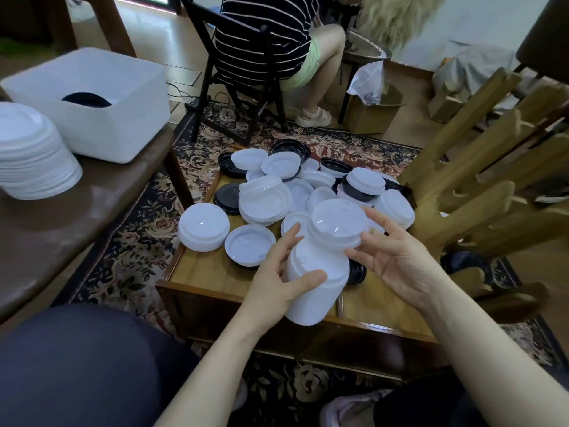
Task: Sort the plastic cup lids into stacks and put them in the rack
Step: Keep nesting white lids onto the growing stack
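My left hand [278, 283] grips a tall stack of white lids [317, 283] over the near part of a low wooden tray [197, 269]. My right hand [391, 252] pinches a white lid [337, 223] at the stack's top, thumb and fingers on its rim. Behind them lies a heap of loose white lids [266, 200] and black lids [226, 197] on the tray. A wooden rack [480, 192] with slanted slats stands at the right.
On a brown table [61, 229] at the left stand a pile of white lids [30, 155] and a white bin [92, 100] with black lids inside. A person sits on a dark chair [234, 78] beyond the tray. A patterned rug covers the floor.
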Tool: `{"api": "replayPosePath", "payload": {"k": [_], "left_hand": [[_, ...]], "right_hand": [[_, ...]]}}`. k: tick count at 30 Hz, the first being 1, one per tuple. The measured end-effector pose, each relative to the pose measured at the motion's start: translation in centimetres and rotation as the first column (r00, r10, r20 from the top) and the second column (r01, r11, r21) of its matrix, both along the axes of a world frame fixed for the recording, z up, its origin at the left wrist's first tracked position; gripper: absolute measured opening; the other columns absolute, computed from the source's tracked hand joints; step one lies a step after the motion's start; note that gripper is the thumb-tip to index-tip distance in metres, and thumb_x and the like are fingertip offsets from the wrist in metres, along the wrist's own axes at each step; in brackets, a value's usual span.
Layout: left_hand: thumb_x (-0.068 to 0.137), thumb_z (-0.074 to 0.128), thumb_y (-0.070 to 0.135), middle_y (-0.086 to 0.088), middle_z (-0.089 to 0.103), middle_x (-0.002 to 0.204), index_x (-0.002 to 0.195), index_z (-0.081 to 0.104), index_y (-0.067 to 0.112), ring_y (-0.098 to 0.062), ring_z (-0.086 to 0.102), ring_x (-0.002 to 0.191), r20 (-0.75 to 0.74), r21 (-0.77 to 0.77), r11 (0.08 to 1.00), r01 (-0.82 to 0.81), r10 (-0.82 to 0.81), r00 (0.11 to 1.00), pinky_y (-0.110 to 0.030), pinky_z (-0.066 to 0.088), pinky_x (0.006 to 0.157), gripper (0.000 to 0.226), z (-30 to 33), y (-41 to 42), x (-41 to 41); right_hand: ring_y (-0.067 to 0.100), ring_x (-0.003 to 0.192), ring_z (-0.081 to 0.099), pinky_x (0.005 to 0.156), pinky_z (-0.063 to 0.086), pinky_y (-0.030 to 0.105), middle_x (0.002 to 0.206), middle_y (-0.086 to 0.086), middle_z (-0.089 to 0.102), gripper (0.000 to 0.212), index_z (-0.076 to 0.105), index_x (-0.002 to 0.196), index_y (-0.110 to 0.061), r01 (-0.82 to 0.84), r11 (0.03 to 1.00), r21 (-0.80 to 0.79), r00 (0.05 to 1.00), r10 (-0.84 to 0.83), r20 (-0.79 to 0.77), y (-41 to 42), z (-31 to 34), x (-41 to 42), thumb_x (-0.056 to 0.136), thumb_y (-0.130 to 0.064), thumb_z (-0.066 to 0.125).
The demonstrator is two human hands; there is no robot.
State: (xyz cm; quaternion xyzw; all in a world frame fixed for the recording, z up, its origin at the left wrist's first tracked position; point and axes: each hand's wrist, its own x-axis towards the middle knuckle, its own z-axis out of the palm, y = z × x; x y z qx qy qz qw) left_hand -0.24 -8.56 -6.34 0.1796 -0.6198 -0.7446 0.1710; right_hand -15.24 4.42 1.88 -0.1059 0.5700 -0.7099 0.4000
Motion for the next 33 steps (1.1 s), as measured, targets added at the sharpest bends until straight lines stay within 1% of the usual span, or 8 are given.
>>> {"api": "replayPosePath", "payload": {"k": [5, 8, 13, 15, 18, 22, 28, 33], "left_hand": [[0.074, 0.081, 0.030, 0.012, 0.054, 0.142, 0.147, 0.038, 0.043, 0.001, 0.055, 0.124, -0.024, 0.000, 1.000, 0.006, -0.006, 1.000, -0.014, 0.048, 0.094, 0.086, 0.0, -0.1, 0.0], [0.072, 0.082, 0.033, 0.010, 0.053, 0.143, 0.148, 0.037, 0.042, -0.001, 0.054, 0.127, -0.031, 0.001, 1.000, 0.006, -0.006, 0.999, -0.015, 0.048, 0.096, 0.088, -0.1, -0.1, -0.1], [0.069, 0.083, 0.042, 0.008, 0.053, 0.145, 0.142, 0.044, 0.046, -0.004, 0.051, 0.131, -0.011, -0.006, 1.000, 0.005, -0.005, 1.000, -0.018, 0.048, 0.099, 0.083, -0.3, -0.1, -0.1], [0.072, 0.082, 0.037, 0.007, 0.053, 0.143, 0.140, 0.046, 0.045, -0.004, 0.051, 0.130, -0.002, -0.015, 1.000, 0.003, -0.003, 1.000, -0.014, 0.048, 0.096, 0.077, -0.3, -0.1, -0.1], [0.068, 0.082, 0.044, 0.007, 0.053, 0.144, 0.143, 0.045, 0.043, -0.004, 0.051, 0.131, 0.006, -0.028, 1.000, 0.004, -0.004, 1.000, -0.012, 0.046, 0.097, 0.083, -0.3, -0.2, -0.1], [0.068, 0.083, 0.043, 0.006, 0.053, 0.144, 0.142, 0.045, 0.043, -0.005, 0.051, 0.131, 0.010, -0.023, 1.000, 0.006, -0.006, 1.000, -0.015, 0.047, 0.100, 0.083, -0.3, -0.2, -0.1], [0.062, 0.079, 0.055, 0.009, 0.053, 0.141, 0.140, 0.046, 0.044, -0.006, 0.051, 0.130, 0.035, -0.044, 0.999, 0.010, -0.008, 0.999, -0.035, 0.044, 0.110, 0.086, -0.3, -0.2, -0.2], [0.062, 0.079, 0.055, 0.009, 0.053, 0.140, 0.141, 0.046, 0.043, -0.007, 0.052, 0.128, 0.041, -0.048, 0.999, 0.011, -0.009, 0.999, -0.031, 0.047, 0.107, 0.086, -0.2, -0.2, -0.2]], "right_hand": [[0.017, 0.075, 0.065, 0.067, 0.054, 0.023, 0.102, 0.010, 0.072, 0.077, 0.045, 0.141, -0.028, -0.228, 0.944, 0.237, 0.897, 0.299, -0.325, 0.2, 0.2, 0.4, 0.072, -0.003, 0.070], [0.013, 0.087, 0.070, 0.067, 0.052, 0.017, 0.107, 0.006, 0.074, 0.076, 0.045, 0.137, -0.029, -0.244, 0.927, 0.285, 0.870, 0.339, -0.358, 0.3, 0.4, 0.4, 0.071, -0.006, 0.073], [0.019, 0.090, 0.063, 0.079, 0.057, 0.031, 0.112, 0.004, 0.063, 0.075, 0.051, 0.128, -0.032, -0.181, 0.845, 0.503, 0.737, 0.455, -0.500, 1.0, 0.5, -0.2, 0.061, -0.031, 0.083], [0.016, 0.102, 0.063, 0.084, 0.057, 0.035, 0.120, -0.005, 0.061, 0.069, 0.054, 0.122, -0.029, -0.176, 0.840, 0.514, 0.738, 0.458, -0.496, 1.2, 0.4, -0.4, 0.060, -0.038, 0.083], [0.009, 0.107, 0.062, 0.082, 0.053, 0.027, 0.119, -0.008, 0.063, 0.063, 0.056, 0.118, -0.026, -0.144, 0.870, 0.472, 0.761, 0.402, -0.509, 1.2, 0.1, -0.2, 0.062, -0.042, 0.080], [0.004, 0.113, 0.057, 0.089, 0.052, 0.029, 0.126, -0.014, 0.058, 0.072, 0.048, 0.132, -0.039, -0.144, 0.863, 0.483, 0.723, 0.426, -0.545, 0.9, -0.2, -0.2, 0.067, -0.045, 0.077], [0.006, 0.111, 0.060, 0.088, 0.057, 0.032, 0.122, -0.009, 0.060, 0.063, 0.054, 0.130, -0.041, -0.280, 0.792, 0.543, 0.697, 0.557, -0.452, 1.0, -0.9, 0.0, 0.073, -0.044, 0.082], [0.002, 0.112, 0.060, 0.092, 0.055, 0.031, 0.128, -0.011, 0.059, 0.077, 0.049, 0.132, -0.038, -0.268, 0.795, 0.544, 0.706, 0.546, -0.451, 0.6, -1.2, 0.1, 0.065, -0.052, 0.084]]}}
